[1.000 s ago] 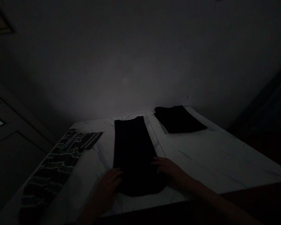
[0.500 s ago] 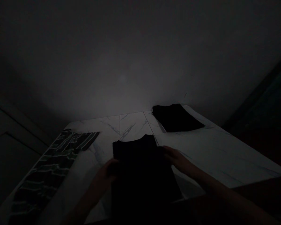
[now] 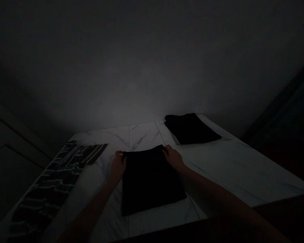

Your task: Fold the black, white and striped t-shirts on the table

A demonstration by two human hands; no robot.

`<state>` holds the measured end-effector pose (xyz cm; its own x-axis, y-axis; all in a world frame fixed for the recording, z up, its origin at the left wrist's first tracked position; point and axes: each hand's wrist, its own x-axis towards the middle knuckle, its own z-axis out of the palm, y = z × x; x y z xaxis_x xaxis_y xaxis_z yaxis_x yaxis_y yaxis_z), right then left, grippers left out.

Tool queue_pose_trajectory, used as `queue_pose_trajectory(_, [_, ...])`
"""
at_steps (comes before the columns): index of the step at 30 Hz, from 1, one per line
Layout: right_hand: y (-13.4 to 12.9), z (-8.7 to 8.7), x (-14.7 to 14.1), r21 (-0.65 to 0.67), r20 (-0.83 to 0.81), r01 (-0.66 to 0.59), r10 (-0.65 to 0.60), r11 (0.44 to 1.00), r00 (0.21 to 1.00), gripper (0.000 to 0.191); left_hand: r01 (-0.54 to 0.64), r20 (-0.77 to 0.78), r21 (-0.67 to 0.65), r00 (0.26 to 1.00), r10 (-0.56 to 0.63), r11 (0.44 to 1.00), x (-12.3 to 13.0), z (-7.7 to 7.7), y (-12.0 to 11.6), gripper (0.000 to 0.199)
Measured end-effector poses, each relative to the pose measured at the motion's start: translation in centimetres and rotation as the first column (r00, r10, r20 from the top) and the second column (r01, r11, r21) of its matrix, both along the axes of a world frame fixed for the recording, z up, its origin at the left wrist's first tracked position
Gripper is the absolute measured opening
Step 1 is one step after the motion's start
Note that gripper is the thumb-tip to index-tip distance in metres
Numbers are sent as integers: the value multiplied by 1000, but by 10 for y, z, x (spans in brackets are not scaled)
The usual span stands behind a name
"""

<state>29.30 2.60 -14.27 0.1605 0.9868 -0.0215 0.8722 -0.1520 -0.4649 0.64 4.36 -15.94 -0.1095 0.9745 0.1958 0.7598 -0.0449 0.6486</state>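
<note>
A folded black garment (image 3: 150,180) lies flat on the white marble-patterned surface (image 3: 144,138), its square shape pointing towards me. My left hand (image 3: 118,166) grips its far left corner, and my right hand (image 3: 173,158) pinches its far right corner. Beyond it, at the back right, rests a second folded black garment (image 3: 191,128), well out of reach of both hands. Dark folds hide any detail on both black pieces.
A dark garment with pale stripes (image 3: 58,182) hangs over the left edge of the surface, left of my left hand. The surface ends in a near edge below my arms. A wall rises behind it, and a door panel (image 3: 15,175) stands at the lower left.
The black garment has gone from a long strip to a shorter, squarer fold. My hands have moved from its near part to its far corners. The striped garment and back garment stay put.
</note>
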Motion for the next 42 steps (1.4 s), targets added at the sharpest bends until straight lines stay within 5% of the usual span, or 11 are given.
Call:
queue_pose_trajectory(6, [-4, 1, 4, 58, 116, 6, -13, 998, 993, 30, 14, -246, 40, 969, -4, 999, -13, 3, -8, 33])
queue_pose_trajectory(11, [-4, -1, 16, -68, -60, -23, 19, 997, 998, 35, 166, -22, -182, 985, -173, 969, -22, -6, -13, 47])
queue_pose_trajectory(15, [-6, -6, 18, -65, -247, -73, 55, 995, 967, 48, 361, 37, -18, 932, -360, 932, -27, -31, -14, 33])
queue_pose_trajectory(19, [-16, -20, 16, 76, -368, -136, 154, 988, 917, 50, 414, -92, 182, 910, -404, 892, -31, -57, -17, 47])
queue_pose_trajectory(23, [-32, -35, 33, 306, -480, -157, 295, 939, 826, 47, 476, -254, 337, 877, -408, 812, -16, -56, -25, 68])
queue_pose_trajectory(28, [-46, -25, 102, 314, -528, -133, 289, 940, 798, 36, 646, -259, 233, 762, -593, 727, 47, -29, -32, 86])
queue_pose_trajectory(33, [-32, 15, 196, 438, -444, 45, 172, 898, 879, 34, 713, 47, 104, 693, -719, 694, 143, 2, -14, 83])
queue_pose_trajectory(38, [25, 65, 269, 611, -313, 100, 123, 785, 942, 30, 721, 236, 186, 627, -742, 668, 236, 53, 55, 82])
queue_pose_trajectory(40, [61, 76, 284, 630, -266, 125, 61, 766, 962, 29, 682, 298, 216, 636, -712, 699, 268, 59, 96, 82])
queue_pose_trajectory(42, [99, 76, 291, 562, -225, 178, -58, 808, 973, 30, 612, 359, 180, 688, -630, 770, 294, 55, 136, 81])
